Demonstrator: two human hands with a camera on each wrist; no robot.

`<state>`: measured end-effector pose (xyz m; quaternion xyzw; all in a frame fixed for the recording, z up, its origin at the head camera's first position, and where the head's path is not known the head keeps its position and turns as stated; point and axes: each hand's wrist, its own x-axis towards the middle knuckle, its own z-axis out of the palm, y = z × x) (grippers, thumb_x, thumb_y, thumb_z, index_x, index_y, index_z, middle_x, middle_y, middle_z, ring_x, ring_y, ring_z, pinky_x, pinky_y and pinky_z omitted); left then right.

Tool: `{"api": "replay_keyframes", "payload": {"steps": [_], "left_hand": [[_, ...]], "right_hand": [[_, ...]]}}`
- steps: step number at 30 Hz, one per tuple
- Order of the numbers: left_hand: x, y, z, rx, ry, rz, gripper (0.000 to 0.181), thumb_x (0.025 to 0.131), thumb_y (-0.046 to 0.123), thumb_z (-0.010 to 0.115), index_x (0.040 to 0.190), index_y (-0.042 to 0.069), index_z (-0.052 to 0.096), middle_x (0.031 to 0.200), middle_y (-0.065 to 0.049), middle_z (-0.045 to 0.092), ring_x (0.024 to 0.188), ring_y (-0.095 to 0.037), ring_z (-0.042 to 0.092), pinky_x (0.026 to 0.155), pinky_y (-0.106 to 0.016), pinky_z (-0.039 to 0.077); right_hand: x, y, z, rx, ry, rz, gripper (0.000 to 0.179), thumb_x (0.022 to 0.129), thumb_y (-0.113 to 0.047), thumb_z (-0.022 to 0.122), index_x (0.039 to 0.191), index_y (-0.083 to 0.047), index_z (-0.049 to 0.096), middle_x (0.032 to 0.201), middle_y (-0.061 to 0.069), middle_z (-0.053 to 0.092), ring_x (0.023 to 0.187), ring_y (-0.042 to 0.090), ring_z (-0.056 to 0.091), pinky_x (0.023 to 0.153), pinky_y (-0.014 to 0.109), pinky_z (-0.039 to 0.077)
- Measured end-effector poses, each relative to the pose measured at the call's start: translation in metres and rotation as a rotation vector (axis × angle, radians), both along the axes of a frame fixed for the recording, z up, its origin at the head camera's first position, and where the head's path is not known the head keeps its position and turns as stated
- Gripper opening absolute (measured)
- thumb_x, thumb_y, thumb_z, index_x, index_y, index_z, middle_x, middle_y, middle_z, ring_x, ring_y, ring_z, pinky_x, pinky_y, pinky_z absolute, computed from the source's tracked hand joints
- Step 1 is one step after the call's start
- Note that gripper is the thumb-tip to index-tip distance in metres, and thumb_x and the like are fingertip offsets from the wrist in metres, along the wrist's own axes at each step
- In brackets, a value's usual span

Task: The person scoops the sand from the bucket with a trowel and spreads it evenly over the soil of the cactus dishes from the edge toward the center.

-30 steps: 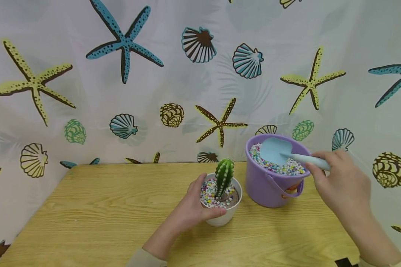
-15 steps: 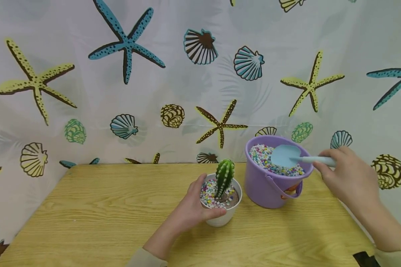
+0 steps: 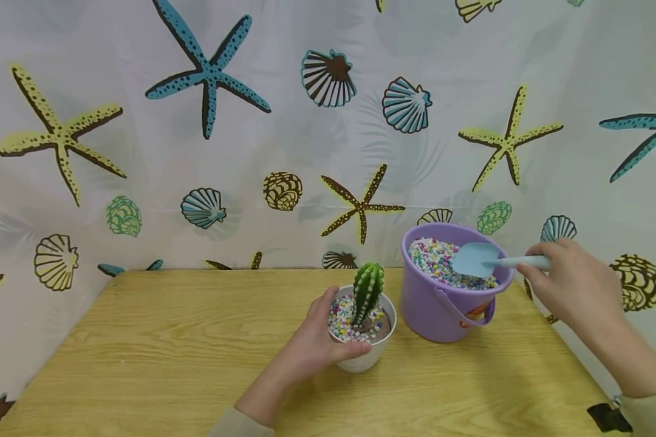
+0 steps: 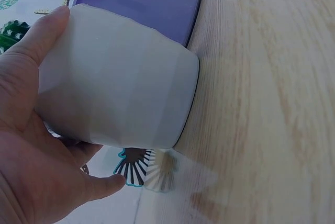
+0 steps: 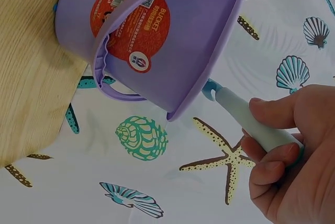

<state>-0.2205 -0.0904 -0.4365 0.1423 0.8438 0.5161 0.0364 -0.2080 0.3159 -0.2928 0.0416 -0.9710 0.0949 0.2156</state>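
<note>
A white pot [image 3: 361, 361] with a green cactus [image 3: 368, 291] in it stands upright on the table. Small multicoloured pebbles [image 3: 343, 315] cover much of its soil, while a brown patch shows at the right. My left hand [image 3: 314, 340] holds the pot from its left side, thumb across the front near the rim. To the right stands a purple bucket [image 3: 434, 309], filled with similar pebbles. My right hand [image 3: 579, 285] grips the pale handle of a light blue toy shovel [image 3: 477, 260], whose blade lies over the pebbles inside the bucket, toward the right rim.
The wooden table [image 3: 186, 352] runs back to a white curtain [image 3: 284, 133] printed with starfish and shells. On the bucket's side, its purple carrying handle [image 5: 99, 59] hangs down by a red label [image 5: 131, 28]. A small black object [image 3: 608, 417] shows at the lower right.
The shovel and my right hand have moved to the right across the bucket, the blade now nearer the right rim. My left hand and the pot stay in place.
</note>
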Motion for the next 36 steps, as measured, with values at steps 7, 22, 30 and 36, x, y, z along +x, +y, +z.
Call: {"api": "replay_keyframes", "payload": {"steps": [7, 22, 30, 36], "left_hand": [[0.0, 0.0, -0.001, 0.006, -0.003, 0.0, 0.131, 0.081, 0.05, 0.099, 0.177, 0.014, 0.018, 0.174, -0.024, 0.028, 0.155, -0.048, 0.039, 0.123, -0.069, 0.035], [-0.001, 0.0, -0.002, -0.01, -0.007, 0.001, 0.131, 0.081, 0.051, 0.099, 0.177, 0.014, 0.018, 0.174, -0.024, 0.028, 0.155, -0.048, 0.04, 0.122, -0.068, 0.037], [0.0, 0.0, -0.001, -0.01, 0.004, -0.002, 0.131, 0.081, 0.051, 0.099, 0.177, 0.012, 0.018, 0.174, -0.025, 0.029, 0.155, -0.049, 0.04, 0.123, -0.069, 0.036], [0.0, 0.0, -0.002, -0.011, 0.007, 0.002, 0.131, 0.081, 0.051, 0.099, 0.177, 0.013, 0.018, 0.174, -0.024, 0.029, 0.155, -0.048, 0.039, 0.123, -0.069, 0.036]], "right_hand": [[-0.002, 0.0, 0.008, 0.044, -0.051, -0.009, 0.029, 0.102, -0.028, 0.08, 0.11, 0.001, 0.077, 0.102, 0.021, 0.067, 0.069, 0.027, 0.061, 0.045, 0.036, 0.042], [-0.004, -0.001, 0.024, 0.073, -0.206, -0.048, 0.034, 0.104, -0.03, 0.076, 0.111, 0.004, 0.077, 0.097, 0.02, 0.072, 0.067, 0.026, 0.059, 0.047, 0.037, 0.045], [-0.008, 0.0, 0.024, 0.079, -0.27, -0.049, 0.037, 0.104, -0.031, 0.076, 0.112, 0.005, 0.077, 0.093, 0.016, 0.075, 0.071, 0.026, 0.063, 0.05, 0.038, 0.048], [-0.013, 0.0, 0.021, 0.066, -0.292, -0.027, 0.041, 0.104, -0.033, 0.076, 0.115, 0.007, 0.076, 0.098, 0.02, 0.076, 0.074, 0.027, 0.065, 0.05, 0.038, 0.05]]}}
